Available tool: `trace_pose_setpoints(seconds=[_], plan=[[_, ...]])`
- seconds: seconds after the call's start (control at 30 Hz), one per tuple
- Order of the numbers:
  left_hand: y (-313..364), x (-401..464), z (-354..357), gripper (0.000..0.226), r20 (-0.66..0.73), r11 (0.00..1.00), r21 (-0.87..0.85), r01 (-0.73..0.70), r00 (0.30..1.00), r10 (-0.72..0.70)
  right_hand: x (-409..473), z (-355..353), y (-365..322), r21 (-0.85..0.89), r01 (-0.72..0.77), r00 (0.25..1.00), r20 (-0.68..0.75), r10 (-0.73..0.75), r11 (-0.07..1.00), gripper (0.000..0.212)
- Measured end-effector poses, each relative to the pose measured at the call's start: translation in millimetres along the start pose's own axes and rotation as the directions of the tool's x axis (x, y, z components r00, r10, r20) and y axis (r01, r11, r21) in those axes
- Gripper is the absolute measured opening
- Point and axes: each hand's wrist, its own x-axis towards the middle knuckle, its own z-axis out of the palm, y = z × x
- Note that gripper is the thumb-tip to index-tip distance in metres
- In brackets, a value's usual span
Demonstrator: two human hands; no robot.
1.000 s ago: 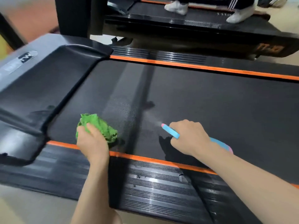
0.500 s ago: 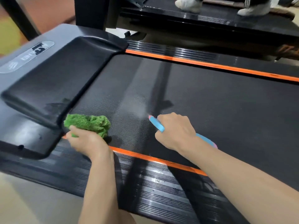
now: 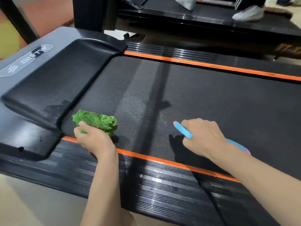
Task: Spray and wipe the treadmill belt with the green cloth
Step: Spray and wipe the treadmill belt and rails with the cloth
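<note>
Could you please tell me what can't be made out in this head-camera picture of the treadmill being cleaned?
- Spray bottle: the right hand and forearm cover most of its body; only the nozzle and a rear bit show.
- Green cloth: its near part sits under the left hand.
- Treadmill belt: its right end is cut off by the frame edge.
- Motor cover: its lettering is blurred.
- Person on the far treadmill: only shoes show; the top edge cuts the rest.
</note>
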Motion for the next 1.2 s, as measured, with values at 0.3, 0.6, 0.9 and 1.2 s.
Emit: trace_pose_setpoints(seconds=[0.3, 0.6, 0.9, 1.2], plan=[[1, -29, 7, 0.028, 0.151, 0.990, 0.007, -0.143, 0.978, 0.140, -61, -9, 86, -0.069, -0.272, 0.961, 0.036, 0.275, 0.960, 0.014], [3, -33, 5, 0.030, 0.161, 0.991, 0.037, -0.125, 0.980, 0.118, -63, -15, 67, -0.023, -0.203, 0.979, 0.004, 0.204, 0.979, 0.014], [6, -21, -10, 0.033, 0.117, 0.999, -0.031, 0.031, 0.993, -0.027, -2, -20, -49, 0.033, 0.064, 0.998, 0.020, -0.065, 0.997, 0.019], [-9, -8, -16, 0.034, 0.196, 0.999, -0.025, -0.037, 0.980, 0.041, 22, -14, -104, 0.083, 0.087, 0.996, 0.008, -0.088, 0.993, 0.022]])
